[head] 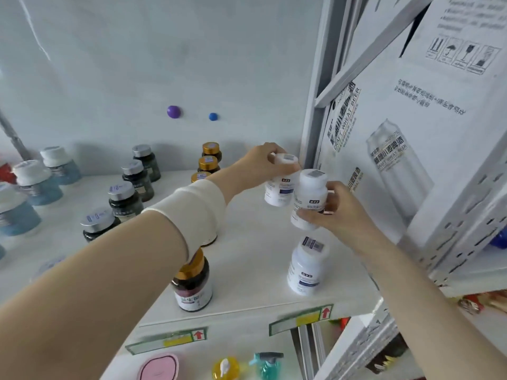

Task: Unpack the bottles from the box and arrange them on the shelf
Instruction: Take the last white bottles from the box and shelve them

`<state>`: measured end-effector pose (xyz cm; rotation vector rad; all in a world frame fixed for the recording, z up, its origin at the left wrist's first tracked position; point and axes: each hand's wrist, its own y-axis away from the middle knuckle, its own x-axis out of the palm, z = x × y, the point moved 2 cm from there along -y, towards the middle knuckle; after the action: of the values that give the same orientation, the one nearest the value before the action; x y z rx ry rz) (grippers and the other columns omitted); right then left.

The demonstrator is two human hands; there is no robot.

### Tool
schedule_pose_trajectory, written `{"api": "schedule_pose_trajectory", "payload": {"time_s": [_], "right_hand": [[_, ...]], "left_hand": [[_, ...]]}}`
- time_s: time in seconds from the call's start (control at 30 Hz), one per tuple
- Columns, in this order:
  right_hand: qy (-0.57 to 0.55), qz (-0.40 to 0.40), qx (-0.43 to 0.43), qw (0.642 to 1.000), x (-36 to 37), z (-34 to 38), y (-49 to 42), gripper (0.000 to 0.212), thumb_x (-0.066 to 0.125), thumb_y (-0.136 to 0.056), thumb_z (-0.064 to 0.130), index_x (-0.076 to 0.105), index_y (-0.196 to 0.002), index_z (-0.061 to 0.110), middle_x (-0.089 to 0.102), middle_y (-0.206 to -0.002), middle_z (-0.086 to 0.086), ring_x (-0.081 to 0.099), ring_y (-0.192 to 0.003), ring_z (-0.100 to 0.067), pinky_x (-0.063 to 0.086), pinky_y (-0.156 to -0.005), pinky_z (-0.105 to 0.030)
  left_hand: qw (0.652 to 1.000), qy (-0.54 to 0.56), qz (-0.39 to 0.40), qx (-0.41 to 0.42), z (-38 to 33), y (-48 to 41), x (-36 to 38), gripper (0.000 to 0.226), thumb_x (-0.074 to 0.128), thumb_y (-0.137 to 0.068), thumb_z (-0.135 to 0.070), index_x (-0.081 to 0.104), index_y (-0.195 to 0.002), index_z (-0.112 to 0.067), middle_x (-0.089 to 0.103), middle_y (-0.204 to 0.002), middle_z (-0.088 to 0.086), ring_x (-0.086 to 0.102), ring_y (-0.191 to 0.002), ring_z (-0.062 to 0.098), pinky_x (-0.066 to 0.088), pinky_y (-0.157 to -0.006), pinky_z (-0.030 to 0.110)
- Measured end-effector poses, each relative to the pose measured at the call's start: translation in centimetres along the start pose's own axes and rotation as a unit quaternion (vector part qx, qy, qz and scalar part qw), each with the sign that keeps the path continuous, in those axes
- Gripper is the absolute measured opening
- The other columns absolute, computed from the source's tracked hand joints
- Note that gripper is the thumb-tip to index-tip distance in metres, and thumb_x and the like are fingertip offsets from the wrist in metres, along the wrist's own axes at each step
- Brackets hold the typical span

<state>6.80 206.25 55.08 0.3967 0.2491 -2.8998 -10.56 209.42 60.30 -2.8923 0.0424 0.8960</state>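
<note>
A big white carton (411,133) fills the right side. It is printed with "CRAFT WHEAT BEER", Chinese characters, a pale can drawing and a row of handling symbols near the top. A grey metal upright (315,127) stands between it and the white shelf (255,259).

On the shelf's front edge sit two label strips (301,319), each with a yellow patch and a red arrow pointing up. A purple magnet (173,111) and a smaller blue magnet (213,116) stick to the wall behind.

The left arm, with a white sleeve band (192,212), reaches across the shelf and hides part of a row of gold-lidded amber bottles (210,163). The front one (192,286) has a white label with Chinese writing. To the left are dark bottles with silver lids (124,198), then blue bottles with white lids (35,182).

The left hand (263,163) has its fingers curled over the cap of the rear white bottle (278,192), near the upright. The right hand (337,212) grasps the middle white bottle (311,187) round its body. That bottle is tilted and just beside the rear one, and its base is hidden by the fingers. A third white bottle (307,266) stands free near the front edge, with a barcode sticker on its cap. The blue label text on the white bottles is too small to read.

Below the shelf are a teal spray bottle (267,363), a yellow item (225,367) and a pink item (159,367).
</note>
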Motion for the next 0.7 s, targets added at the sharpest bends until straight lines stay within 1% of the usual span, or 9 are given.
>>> {"api": "schedule_pose_trajectory", "payload": {"time_s": [0.1, 0.17, 0.23, 0.3, 0.43, 0.53, 0.57, 0.63, 0.7], "right_hand": [[0.007, 0.009, 0.012, 1.0, 0.7, -1.8, -0.9, 0.054, 0.081, -0.067, 0.008, 0.045, -0.104, 0.023, 0.062, -0.098, 0.004, 0.061, -0.087, -0.014, 0.051, -0.079, -0.03], [0.02, 0.023, 0.017, 0.999, 1.3, -2.7, -1.2, 0.058, 0.082, -0.066, 0.008, 0.044, -0.108, 0.021, 0.061, -0.1, 0.004, 0.061, -0.088, -0.011, 0.05, -0.076, -0.025], [0.025, 0.037, 0.018, 0.999, 1.9, -3.5, -1.4, 0.059, 0.084, -0.063, 0.01, 0.046, -0.107, 0.021, 0.062, -0.105, 0.003, 0.062, -0.094, -0.015, 0.052, -0.081, -0.03], [0.015, 0.046, 0.017, 0.999, 2.4, -4.2, -1.5, 0.057, 0.086, -0.06, 0.011, 0.048, -0.1, 0.026, 0.063, -0.102, 0.005, 0.064, -0.094, -0.015, 0.052, -0.081, -0.032], [0.016, 0.054, 0.007, 0.998, 3.2, -4.7, -1.6, 0.062, 0.089, -0.05, 0.022, 0.048, -0.095, 0.031, 0.065, -0.095, 0.007, 0.066, -0.087, -0.012, 0.053, -0.075, -0.028], [0.017, 0.06, -0.006, 0.998, 3.3, -4.4, -1.5, 0.059, 0.087, -0.058, 0.014, 0.042, -0.09, 0.035, 0.06, -0.094, 0.014, 0.062, -0.086, -0.005, 0.048, -0.07, -0.016], [0.017, 0.069, -0.006, 0.997, 3.2, -4.5, -1.5, 0.059, 0.086, -0.059, 0.013, 0.042, -0.091, 0.035, 0.06, -0.095, 0.015, 0.062, -0.086, -0.003, 0.047, -0.069, -0.015], [0.013, 0.088, -0.003, 0.996, 3.1, -4.5, -1.5, 0.061, 0.086, -0.059, 0.013, 0.043, -0.094, 0.036, 0.061, -0.099, 0.013, 0.063, -0.09, -0.005, 0.048, -0.073, -0.017], [0.012, 0.099, 0.005, 0.995, 2.6, -4.6, -1.5, 0.061, 0.086, -0.059, 0.012, 0.046, -0.097, 0.038, 0.063, -0.103, 0.009, 0.064, -0.095, -0.012, 0.052, -0.081, -0.025]], "left_hand": [[0.997, -0.073, 0.033, 0.001, 1.0, -1.1, 0.5, 0.044, 0.069, -0.082, -0.037, 0.056, -0.117, -0.015, 0.056, -0.096, -0.005, 0.054, -0.086, 0.013, 0.041, -0.069, 0.018], [0.991, -0.118, 0.059, 0.007, 1.5, -1.5, 0.7, 0.044, 0.069, -0.082, -0.037, 0.056, -0.117, -0.013, 0.056, -0.099, -0.005, 0.051, -0.083, 0.011, 0.038, -0.064, 0.014], [0.986, -0.146, 0.075, 0.011, 1.9, -1.9, 0.8, 0.039, 0.069, -0.082, -0.036, 0.058, -0.11, -0.012, 0.053, -0.086, -0.008, 0.048, -0.076, 0.01, 0.035, -0.061, 0.015], [0.984, -0.162, 0.074, 0.011, 2.3, -2.2, 0.9, 0.036, 0.07, -0.081, -0.035, 0.058, -0.107, -0.014, 0.049, -0.08, -0.01, 0.046, -0.07, 0.006, 0.033, -0.06, 0.015], [0.979, -0.191, 0.067, 0.014, 2.7, -2.5, 1.1, 0.04, 0.072, -0.079, -0.036, 0.057, -0.11, -0.017, 0.053, -0.086, -0.01, 0.048, -0.072, 0.004, 0.034, -0.06, 0.015], [0.98, -0.193, 0.058, 0.013, 2.5, -2.5, 1.2, 0.044, 0.072, -0.078, -0.037, 0.056, -0.114, -0.019, 0.055, -0.095, -0.008, 0.049, -0.074, 0.002, 0.034, -0.059, 0.012], [0.98, -0.19, 0.057, 0.011, 2.4, -2.4, 1.3, 0.044, 0.072, -0.078, -0.036, 0.056, -0.116, -0.019, 0.055, -0.098, -0.008, 0.049, -0.075, 0.001, 0.034, -0.06, 0.011], [0.983, -0.177, 0.058, 0.005, 2.4, -2.3, 1.4, 0.046, 0.073, -0.078, -0.035, 0.054, -0.118, -0.02, 0.055, -0.102, -0.009, 0.053, -0.081, 0.005, 0.037, -0.064, 0.01], [0.985, -0.163, 0.06, -0.001, 2.4, -2.1, 1.3, 0.049, 0.073, -0.078, -0.035, 0.052, -0.12, -0.02, 0.055, -0.106, -0.01, 0.056, -0.091, 0.01, 0.04, -0.069, 0.013]]}}
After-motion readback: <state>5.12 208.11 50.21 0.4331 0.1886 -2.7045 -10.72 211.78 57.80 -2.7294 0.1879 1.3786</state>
